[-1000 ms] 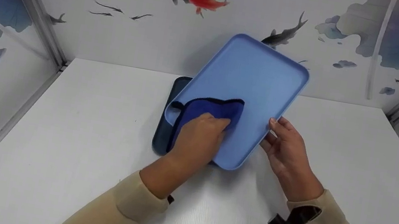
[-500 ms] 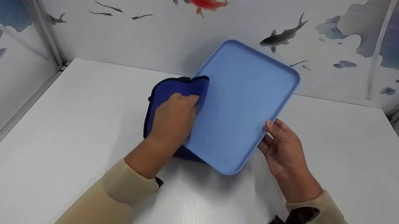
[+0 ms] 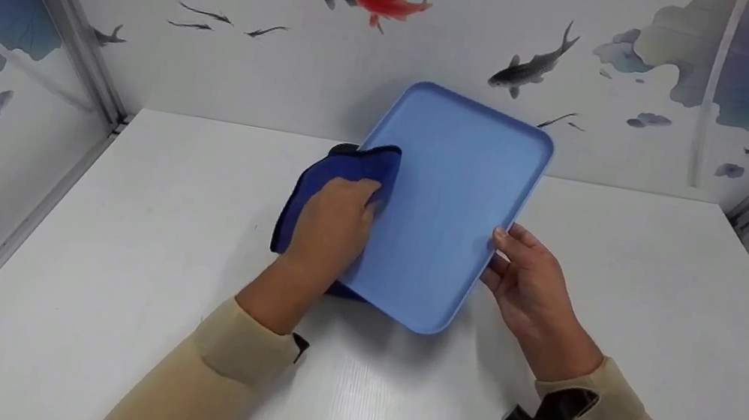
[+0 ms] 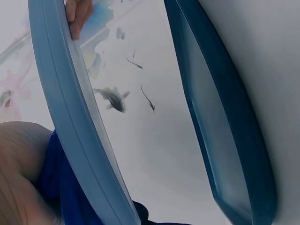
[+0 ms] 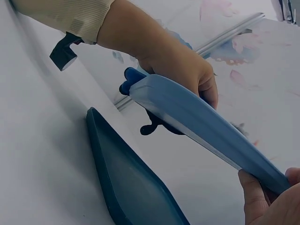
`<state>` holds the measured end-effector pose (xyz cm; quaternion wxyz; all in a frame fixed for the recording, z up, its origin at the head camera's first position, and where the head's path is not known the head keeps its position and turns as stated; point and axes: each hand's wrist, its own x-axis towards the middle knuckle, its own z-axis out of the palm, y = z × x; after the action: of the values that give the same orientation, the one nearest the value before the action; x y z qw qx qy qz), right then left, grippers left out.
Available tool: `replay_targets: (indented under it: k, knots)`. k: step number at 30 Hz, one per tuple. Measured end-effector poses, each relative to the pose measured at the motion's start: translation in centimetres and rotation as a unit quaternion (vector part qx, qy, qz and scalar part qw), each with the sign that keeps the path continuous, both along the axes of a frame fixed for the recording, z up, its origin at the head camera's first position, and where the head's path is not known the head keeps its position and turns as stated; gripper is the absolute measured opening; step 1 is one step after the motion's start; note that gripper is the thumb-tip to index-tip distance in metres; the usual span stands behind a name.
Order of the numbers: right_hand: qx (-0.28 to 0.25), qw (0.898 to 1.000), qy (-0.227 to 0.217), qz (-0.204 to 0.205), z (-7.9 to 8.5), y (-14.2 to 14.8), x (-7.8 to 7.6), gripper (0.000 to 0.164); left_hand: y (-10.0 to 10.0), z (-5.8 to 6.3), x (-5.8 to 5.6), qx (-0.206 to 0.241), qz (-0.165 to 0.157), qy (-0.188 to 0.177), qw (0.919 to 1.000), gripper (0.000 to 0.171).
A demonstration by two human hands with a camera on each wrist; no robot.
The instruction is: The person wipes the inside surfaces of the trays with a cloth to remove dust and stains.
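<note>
A light blue rectangular tray (image 3: 453, 216) is held up at a tilt over the table, its inner face showing in the head view. My right hand (image 3: 534, 290) pinches its right edge, the thumb on the rim and the fingers behind. With curled fingers my left hand (image 3: 334, 226) grips a blue cloth (image 3: 322, 182) with black edging against the tray's left part. Some of the cloth hangs past that edge, and its black loop (image 5: 150, 127) shows in the right wrist view. Below, apart from the held tray, a dark teal tray (image 4: 248, 108) lies on the table, mostly hidden from the head view.
The white table (image 3: 130, 260) reaches back to a wall (image 3: 244, 82) painted with fish. Side panels with metal frame posts (image 3: 84, 55) stand left and right. A black wrist camera (image 3: 549, 414) sticks out from the right sleeve.
My left hand and the cloth have moved left across the tray, then slightly back right. The light blue tray has shifted down and left, with my right hand still on its edge.
</note>
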<state>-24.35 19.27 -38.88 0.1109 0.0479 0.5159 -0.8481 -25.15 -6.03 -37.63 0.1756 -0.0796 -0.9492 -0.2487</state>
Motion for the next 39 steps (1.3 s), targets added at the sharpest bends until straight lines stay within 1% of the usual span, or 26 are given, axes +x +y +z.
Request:
replay_targets:
  k: [3,6,9,13,17,22,23,26,29,31,34,38,39]
  knots:
    - [0.004,1.0,0.0,0.002,-0.1,-0.1,0.0,0.052,0.5,-0.1,0.4,-0.005,-0.025,0.003,0.9997,0.029]
    - [0.009,1.0,0.0,0.004,-0.2,-0.2,0.0,0.048,1.2,-0.1,0.8,-0.009,-0.055,0.002,0.9984,0.028]
    - [0.009,1.0,-0.002,0.007,-0.4,-0.3,0.1,0.04,1.9,-0.2,1.4,-0.01,-0.089,-0.003,0.996,0.027]
    - [0.002,1.0,-0.006,0.006,-0.6,-0.4,0.1,0.024,2.9,0.0,2.2,-0.017,-0.129,-0.015,0.9914,0.027]
    - [-0.008,1.0,-0.004,0.005,-0.8,-0.5,0.1,0.012,3.8,0.3,3.0,-0.031,-0.168,-0.039,0.9845,0.03]
    - [-0.017,1.0,0.001,0.005,-0.8,-0.7,0.2,0.018,4.5,0.7,3.9,-0.042,-0.217,-0.061,0.9734,0.03]
    - [-0.02,1.0,-0.002,0.003,-0.8,-0.8,0.2,0.019,4.5,0.8,4.0,-0.044,-0.227,-0.064,0.9709,0.03]
    - [-0.04,0.999,-0.02,-0.005,-0.7,-0.8,0.2,0.014,4.7,0.8,4.4,-0.054,-0.254,-0.073,0.963,0.03]
    - [-0.063,0.997,-0.04,-0.014,-0.6,-0.7,0.2,0.011,5.0,0.7,4.5,-0.058,-0.267,-0.082,0.9584,0.032]
    - [-0.072,0.996,-0.048,-0.016,-0.6,-0.7,0.1,0.015,5.1,0.5,4.5,-0.066,-0.268,-0.078,0.9582,0.034]
    - [-0.071,0.996,-0.049,-0.015,-0.6,-0.6,0.1,0.019,5.4,0.2,4.4,-0.075,-0.264,-0.06,0.9597,0.035]
    - [-0.058,0.997,-0.04,-0.016,-0.7,-0.7,0.1,0.014,5.7,-0.2,4.2,-0.083,-0.256,-0.029,0.9627,0.035]
    - [-0.053,0.998,-0.038,-0.015,-0.8,-0.8,0.1,0.015,5.7,-0.3,4.1,-0.084,-0.253,-0.022,0.9636,0.035]
